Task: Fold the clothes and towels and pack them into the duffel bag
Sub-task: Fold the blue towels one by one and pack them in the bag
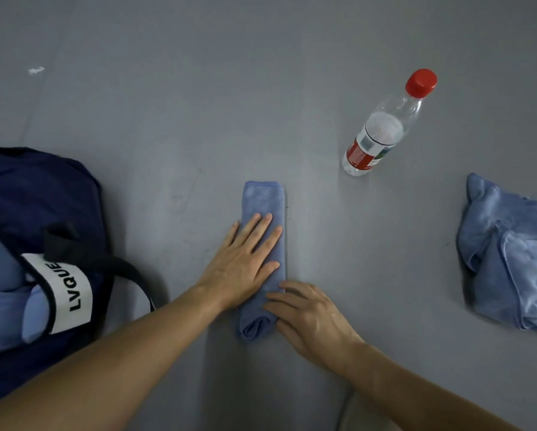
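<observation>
Head view: blue towel [262, 244] folded into narrow strip, centre of grey floor [198, 119], running near to far. Left hand [245, 262] flat on it, fingers spread straight, pressing. Right hand [307, 312] at near end, fingers lightly curled against rolled edge — whether pinching, cannot tell. Duffel bag [40, 194] open at left, blue cloth already inside. Unfolded towel heap [509, 259] at right. Water bottle [382, 126] stands far right. Risk, as I judge it: lifting one-handed lets fold spring open — soft pile, nothing holding layers
</observation>
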`<action>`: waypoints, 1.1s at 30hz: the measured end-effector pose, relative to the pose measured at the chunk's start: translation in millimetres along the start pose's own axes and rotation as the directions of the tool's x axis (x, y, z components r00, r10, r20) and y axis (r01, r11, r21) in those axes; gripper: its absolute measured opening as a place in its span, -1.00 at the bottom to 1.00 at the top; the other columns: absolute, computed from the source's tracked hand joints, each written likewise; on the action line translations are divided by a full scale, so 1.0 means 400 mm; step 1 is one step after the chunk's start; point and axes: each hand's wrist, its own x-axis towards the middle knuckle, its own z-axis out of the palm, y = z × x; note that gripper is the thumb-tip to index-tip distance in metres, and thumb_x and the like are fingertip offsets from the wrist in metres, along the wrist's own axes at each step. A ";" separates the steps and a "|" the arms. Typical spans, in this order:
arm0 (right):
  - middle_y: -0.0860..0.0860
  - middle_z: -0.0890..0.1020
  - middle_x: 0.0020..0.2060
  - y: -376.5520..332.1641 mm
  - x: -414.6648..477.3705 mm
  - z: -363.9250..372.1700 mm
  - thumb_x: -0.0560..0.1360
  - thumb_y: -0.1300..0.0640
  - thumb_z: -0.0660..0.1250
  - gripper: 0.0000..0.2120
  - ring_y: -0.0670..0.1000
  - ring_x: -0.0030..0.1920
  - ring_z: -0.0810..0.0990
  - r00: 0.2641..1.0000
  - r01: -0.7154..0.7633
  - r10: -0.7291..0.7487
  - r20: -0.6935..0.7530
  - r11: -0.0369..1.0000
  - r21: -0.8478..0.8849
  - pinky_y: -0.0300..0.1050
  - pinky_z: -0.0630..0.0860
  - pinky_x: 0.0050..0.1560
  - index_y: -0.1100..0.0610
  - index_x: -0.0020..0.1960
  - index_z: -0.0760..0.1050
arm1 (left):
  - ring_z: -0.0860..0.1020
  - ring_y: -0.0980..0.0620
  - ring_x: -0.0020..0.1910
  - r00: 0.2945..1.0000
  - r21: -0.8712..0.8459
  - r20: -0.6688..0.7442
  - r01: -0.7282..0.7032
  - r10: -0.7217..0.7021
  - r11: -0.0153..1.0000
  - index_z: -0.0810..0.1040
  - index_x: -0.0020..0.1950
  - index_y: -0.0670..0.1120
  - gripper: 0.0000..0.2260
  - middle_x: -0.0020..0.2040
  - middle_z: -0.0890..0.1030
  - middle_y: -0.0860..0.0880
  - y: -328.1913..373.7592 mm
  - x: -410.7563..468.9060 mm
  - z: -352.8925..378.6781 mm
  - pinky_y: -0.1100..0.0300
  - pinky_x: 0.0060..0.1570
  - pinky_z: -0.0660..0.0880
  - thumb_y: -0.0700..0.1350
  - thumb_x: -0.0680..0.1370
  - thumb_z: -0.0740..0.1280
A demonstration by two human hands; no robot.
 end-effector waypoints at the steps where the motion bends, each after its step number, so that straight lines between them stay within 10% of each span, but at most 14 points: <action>1: -0.08 0.65 0.07 -0.010 0.012 -0.007 0.55 0.07 0.30 -0.83 0.00 0.18 0.57 0.994 -0.111 0.111 0.003 0.989 0.100 -0.09 0.52 0.17 0.01 0.10 0.60 | 0.05 -0.06 0.62 0.997 -0.105 -0.073 0.012 -0.020 0.994 0.24 0.61 -0.06 -0.51 0.63 0.14 -0.07 0.006 -0.008 -0.015 -0.07 0.57 0.06 0.08 0.70 0.11; 4: -0.06 0.53 -0.22 -0.026 0.054 -0.015 0.56 0.02 0.32 -0.86 -0.01 -0.13 0.49 0.879 -0.471 0.470 0.079 0.829 0.302 -0.05 0.48 -0.09 0.03 -0.14 0.44 | 0.57 0.09 0.20 0.949 -0.450 -0.226 0.098 -0.220 0.888 0.68 0.16 0.03 -0.66 0.15 0.67 0.13 0.009 -0.050 -0.061 0.04 0.23 0.48 0.10 0.65 0.15; 8: -0.06 0.43 -0.47 -0.023 0.110 -0.023 0.56 0.00 0.33 -0.67 -0.04 -0.39 0.37 0.675 -0.697 0.719 0.166 0.548 0.463 -0.02 0.39 -0.28 0.15 -0.28 0.36 | 0.57 0.32 -0.02 0.965 -0.581 0.061 0.243 -0.256 0.777 0.47 0.30 0.28 -0.55 -0.02 0.62 0.33 0.008 -0.105 -0.078 0.33 0.01 0.47 0.41 0.49 0.17; 12: -0.12 0.50 -0.42 -0.015 0.148 -0.020 0.54 -0.10 0.36 -0.69 -0.07 -0.31 0.48 0.556 -0.777 0.811 0.183 0.429 0.460 -0.03 0.47 -0.17 0.06 -0.24 0.40 | 0.54 0.37 -0.14 0.940 -0.570 0.002 0.282 -0.343 0.772 0.50 0.29 0.22 -0.67 -0.06 0.61 0.25 0.002 -0.100 -0.043 0.45 -0.11 0.39 0.19 0.54 0.36; 15: -0.18 0.57 0.06 -0.027 0.137 -0.025 0.54 -0.09 0.34 -0.73 -0.11 0.05 0.55 0.702 -0.660 0.712 -0.019 0.660 0.360 -0.22 0.47 -0.01 -0.12 0.21 0.43 | 0.52 0.34 -0.23 0.917 -0.576 -0.007 0.322 -0.399 0.752 0.56 0.18 0.18 -0.80 -0.15 0.58 0.24 0.002 -0.066 -0.037 0.51 -0.17 0.35 0.13 0.57 0.36; 19: 0.06 0.45 0.43 0.016 0.095 -0.018 0.51 -0.12 0.40 -0.38 0.16 0.45 0.40 0.984 -0.165 0.152 -0.094 0.973 -0.164 0.05 0.45 0.32 0.13 0.47 0.41 | 0.59 0.17 -0.15 0.924 -0.492 -0.075 0.293 -0.376 0.819 0.55 0.09 0.13 -0.84 -0.12 0.64 0.15 0.005 -0.045 -0.035 0.22 -0.12 0.49 0.15 0.57 0.34; 25: 0.04 0.46 0.44 0.052 0.114 -0.009 0.50 -0.16 0.38 -0.35 0.23 0.48 0.34 0.988 -0.133 0.149 0.041 0.956 -0.261 0.19 0.42 0.36 0.15 0.48 0.41 | 0.60 -0.13 0.23 0.863 0.041 -0.494 -0.102 0.109 0.994 0.64 0.27 -0.14 -0.73 0.23 0.64 -0.06 -0.004 -0.070 0.004 -0.04 0.17 0.56 -0.11 0.60 0.36; 30: 0.01 0.27 0.56 0.053 0.112 -0.003 0.54 -0.18 0.32 -0.26 0.23 0.56 0.16 0.963 -0.216 0.233 0.135 0.968 -0.132 0.23 0.23 0.49 0.14 0.58 0.20 | 0.29 -0.09 0.54 0.968 0.070 -0.189 -0.153 0.164 0.986 0.31 0.57 -0.13 -0.29 0.55 0.34 -0.03 -0.053 -0.111 0.018 -0.08 0.50 0.28 0.31 0.57 0.24; 33: 0.01 0.28 0.55 0.053 0.110 -0.013 0.50 -0.03 0.39 -0.26 0.22 0.56 0.16 0.969 -0.208 0.217 0.121 0.975 -0.081 0.21 0.20 0.51 0.14 0.58 0.21 | 0.33 -0.13 0.52 0.971 0.091 -0.148 -0.176 0.188 0.980 0.29 0.58 -0.13 -0.27 0.55 0.35 -0.04 -0.059 -0.109 0.012 -0.13 0.46 0.33 0.23 0.52 0.36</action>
